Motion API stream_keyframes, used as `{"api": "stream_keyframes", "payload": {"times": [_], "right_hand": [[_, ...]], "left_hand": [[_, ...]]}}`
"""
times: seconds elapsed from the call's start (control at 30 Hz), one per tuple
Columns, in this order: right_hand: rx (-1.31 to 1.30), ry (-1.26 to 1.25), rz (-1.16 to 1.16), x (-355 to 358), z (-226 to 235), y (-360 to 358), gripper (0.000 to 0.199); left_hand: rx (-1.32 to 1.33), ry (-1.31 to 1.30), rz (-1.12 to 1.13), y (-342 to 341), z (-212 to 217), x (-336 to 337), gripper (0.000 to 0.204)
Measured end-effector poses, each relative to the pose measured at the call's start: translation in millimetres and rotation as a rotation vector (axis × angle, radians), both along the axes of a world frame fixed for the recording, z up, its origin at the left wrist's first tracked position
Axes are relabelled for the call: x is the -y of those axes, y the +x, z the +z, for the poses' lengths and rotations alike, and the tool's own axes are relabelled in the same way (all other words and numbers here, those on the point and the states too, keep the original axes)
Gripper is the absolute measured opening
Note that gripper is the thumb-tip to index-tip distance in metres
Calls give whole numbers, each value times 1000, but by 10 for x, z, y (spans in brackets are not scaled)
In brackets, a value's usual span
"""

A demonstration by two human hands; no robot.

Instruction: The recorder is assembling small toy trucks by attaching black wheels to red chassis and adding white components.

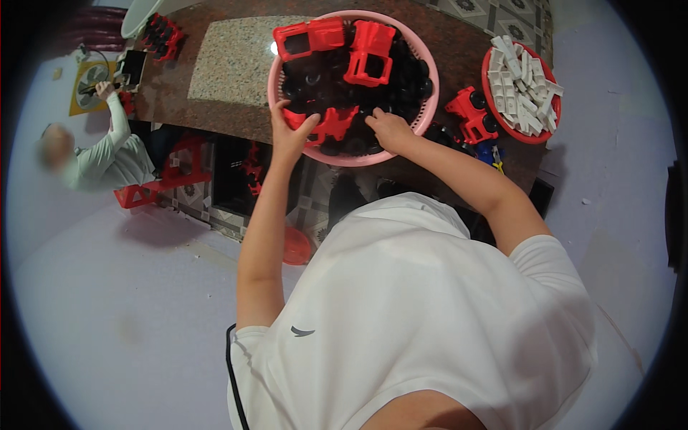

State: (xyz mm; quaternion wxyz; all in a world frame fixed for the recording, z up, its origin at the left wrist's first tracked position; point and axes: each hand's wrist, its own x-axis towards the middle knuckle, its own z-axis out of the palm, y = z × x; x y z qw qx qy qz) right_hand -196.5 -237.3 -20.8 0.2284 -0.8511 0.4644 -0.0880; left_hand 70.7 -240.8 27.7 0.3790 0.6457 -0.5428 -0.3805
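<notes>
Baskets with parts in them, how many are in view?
2. A pink basket at the left hand and right hand; a red basket on the right, holding white pieces. The round red thing on the floor is unclear; others may be hidden.

Workshop, small, apparently for toys: speckled stone desk (163,89); pink basket (358,160) of red toy trucks (369,54) and black wheels (408,89); red bowl (534,140) of white pieces (519,86); second person (118,154) seated on red plastic stool (136,196).

Red toy car body (335,125), hand-held, inside pink basket (272,86) by near rim. Black wheels (412,82) loose, heaped beside and beyond it.
</notes>
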Motion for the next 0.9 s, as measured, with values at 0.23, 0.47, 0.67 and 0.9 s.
{"api": "stream_keyframes", "payload": {"times": [0.23, 0.47, 0.67, 0.9], "right_hand": [[327, 121, -280, 396, 436, -187, 25], [771, 421, -188, 427, 799, 227, 21], [811, 459, -174, 411, 844, 182, 18], [753, 803, -150, 510, 738, -119, 21]], "left_hand": [[-299, 66, -216, -297, 722, -270, 83], [-236, 68, -363, -432, 676, -222, 88], [-246, 92, -404, -466, 610, -152, 86], [-264, 259, -244, -266, 579, -198, 69]]}}
